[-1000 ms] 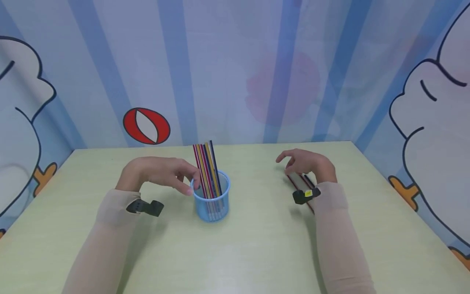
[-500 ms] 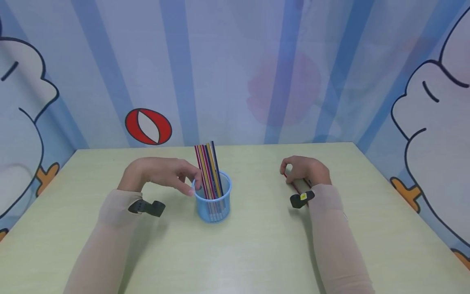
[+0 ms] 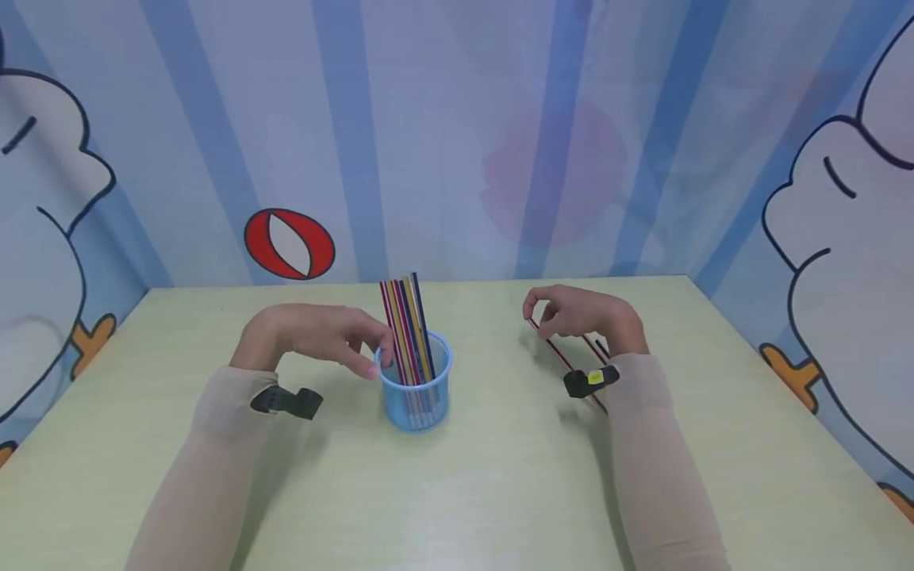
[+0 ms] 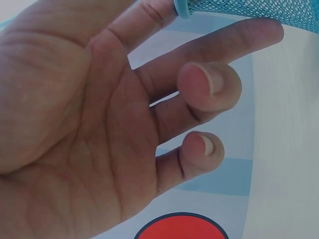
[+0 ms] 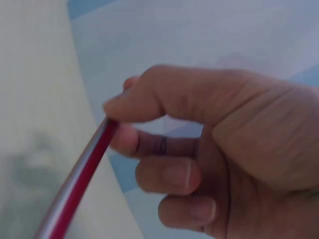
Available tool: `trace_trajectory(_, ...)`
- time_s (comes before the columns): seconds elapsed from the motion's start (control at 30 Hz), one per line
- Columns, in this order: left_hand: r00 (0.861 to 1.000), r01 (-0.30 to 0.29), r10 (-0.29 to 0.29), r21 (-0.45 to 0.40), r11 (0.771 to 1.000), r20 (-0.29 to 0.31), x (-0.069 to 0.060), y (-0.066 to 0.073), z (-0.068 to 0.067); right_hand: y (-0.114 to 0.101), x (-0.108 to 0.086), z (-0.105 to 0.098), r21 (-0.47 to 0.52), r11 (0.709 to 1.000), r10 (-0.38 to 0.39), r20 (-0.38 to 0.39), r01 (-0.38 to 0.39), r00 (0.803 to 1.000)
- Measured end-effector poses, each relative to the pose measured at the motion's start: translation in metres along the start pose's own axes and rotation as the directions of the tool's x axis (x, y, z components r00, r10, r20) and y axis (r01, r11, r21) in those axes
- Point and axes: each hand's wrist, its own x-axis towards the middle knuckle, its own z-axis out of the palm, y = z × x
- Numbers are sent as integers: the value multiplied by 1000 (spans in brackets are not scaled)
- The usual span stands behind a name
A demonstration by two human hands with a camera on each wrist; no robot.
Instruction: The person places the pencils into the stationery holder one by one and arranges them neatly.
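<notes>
In the head view, a blue mesh pencil cup (image 3: 416, 404) stands upright holding several striped pencils (image 3: 405, 329). My left hand (image 3: 321, 337) grips its left rim between thumb and index finger; the left wrist view shows a finger reaching to the mesh wall (image 4: 249, 6). To the right, my right hand (image 3: 581, 311) pinches the far end of a red-and-silver pencil (image 3: 558, 354) between thumb and fingertips. That pencil slants down toward the table. Up close, the right wrist view shows the pencil (image 5: 82, 186) running away from the fingertips.
Beneath the right wrist lie another reddish pencil (image 3: 593, 347) and a dark one (image 3: 602, 348), both partly hidden. A pale green table (image 3: 471, 500) bears everything. Behind it hangs a blue striped backdrop (image 3: 443, 159) with cartoon prints.
My right hand lowered to the table, took one pencil's far end, then raised it and moved slightly left. My left hand stayed at the cup.
</notes>
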Motion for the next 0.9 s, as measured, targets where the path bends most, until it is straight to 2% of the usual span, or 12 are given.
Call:
trace_trajectory(0.1, 1000, 4, -4, 0, 1000, 3, 0, 1, -1, -6, -4, -3, 42, 994, -103, -28, 104, 994)
trace_trajectory(0.23, 1000, 13, -13, 0, 1000, 11, 0, 2, 0, -15, -11, -6, 91, 977, -188, -62, 193, 980)
trace_trajectory(0.4, 1000, 18, -18, 8, 1000, 4, 0, 1, 0, -25, -17, -10, 181, 935, -281, -137, 303, 950)
trace_trajectory(0.5, 1000, 12, -13, 8, 1000, 5, -1, 1, -1, -29, -19, -11, 239, 893, -337, -206, 381, 919)
trace_trajectory(0.67, 1000, 16, -16, 4, 1000, 6, -1, 0, 0, -38, -17, -9, 312, 803, -405, -338, 507, 850)
trace_trajectory(0.83, 1000, 19, -19, 0, 1000, 2, 0, -1, 0, -47, -12, -5, 371, 709, -424, -454, 599, 784)
trace_trajectory(0.9, 1000, 18, -18, 1, 1000, 2, 0, 0, 0, -52, -11, -3, 381, 680, -424, -492, 626, 760)
